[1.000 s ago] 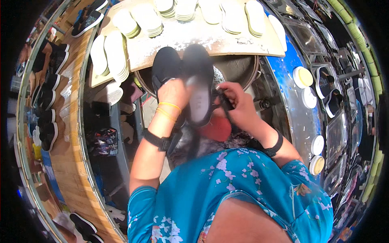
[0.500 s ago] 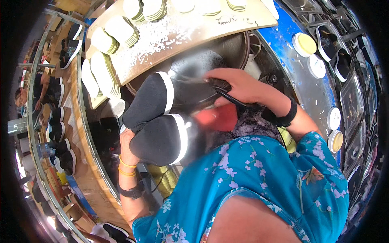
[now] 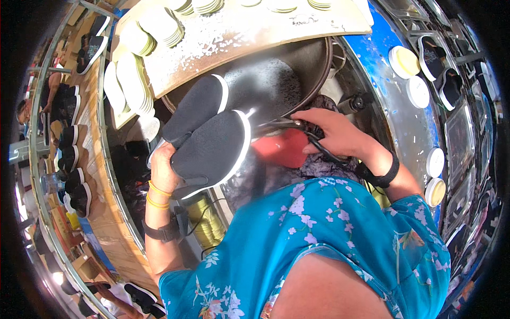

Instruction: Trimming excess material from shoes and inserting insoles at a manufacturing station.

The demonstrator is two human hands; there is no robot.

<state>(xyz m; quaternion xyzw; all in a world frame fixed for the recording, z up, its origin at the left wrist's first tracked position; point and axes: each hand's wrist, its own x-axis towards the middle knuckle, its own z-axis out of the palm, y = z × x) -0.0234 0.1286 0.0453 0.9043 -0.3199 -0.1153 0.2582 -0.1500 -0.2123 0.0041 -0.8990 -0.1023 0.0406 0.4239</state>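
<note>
A person (image 3: 319,212) in floral teal works in a crowded shoe workshop, a pale board (image 3: 260,29) scattered with white scraps lying across the far side of a big round tub (image 3: 311,64). At the tub's left near side, held aloft, is a pair of black shoes (image 3: 215,143), their white edges turned toward the middle. They look light, with soft cloth tops likely to dent and stiffer, sturdy soles; a firm hold along the sole edges would probably serve better than pinching the fabric. A red piece (image 3: 281,149) of material lies just beside them. The left hand (image 3: 163,167) clasps both shoes together at their lower-left end; the right hand (image 3: 340,135) is wrapped around the dark handles of the scissors (image 3: 279,124). Their blades point toward a tiny white nub (image 3: 250,112) on the nearer shoe; whether they touch, I cannot tell.
</note>
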